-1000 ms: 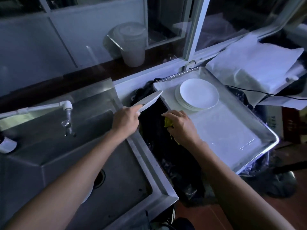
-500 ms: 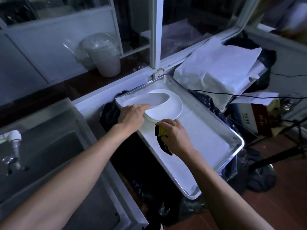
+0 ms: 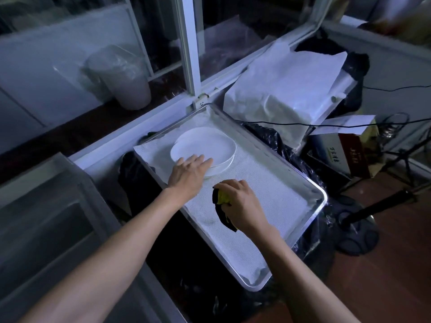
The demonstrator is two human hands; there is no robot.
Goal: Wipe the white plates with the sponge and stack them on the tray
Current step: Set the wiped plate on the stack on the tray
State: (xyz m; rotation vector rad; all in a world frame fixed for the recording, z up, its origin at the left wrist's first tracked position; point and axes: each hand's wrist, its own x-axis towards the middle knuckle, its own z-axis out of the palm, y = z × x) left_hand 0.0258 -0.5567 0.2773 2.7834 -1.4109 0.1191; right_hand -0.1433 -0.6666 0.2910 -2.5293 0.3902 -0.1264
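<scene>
Risk sits nearest in the right hand, whose curled fingers grip a yellow and black sponge just above the white textured liner of the shallow metal tray. If that sponge is wet, it may drip on the liner close under the hand, and a damp liner would mark any plate set there. A loose grip could also let the dark trailing edge drag across the liner.

Just ahead and to the left of it, the left hand lies flat with straight fingers on the near rim of the top round white plate, pressing rather than grasping. That plate crowns a short stack of white plates toward the far end of the tray. The top plate looks slightly off-centre on those beneath. In my judgement, lifting the palm quickly or sliding it sideways could shift it further and leave the stack uneven, or clink and chip a rim.

Beyond the left hand's fingertips, the tray's far corner meets the white window frame, so a hard push forward could knock the stack toward that edge. To the right of the right hand a thin black cable crosses behind the tray; a wide sweep might snag it.
</scene>
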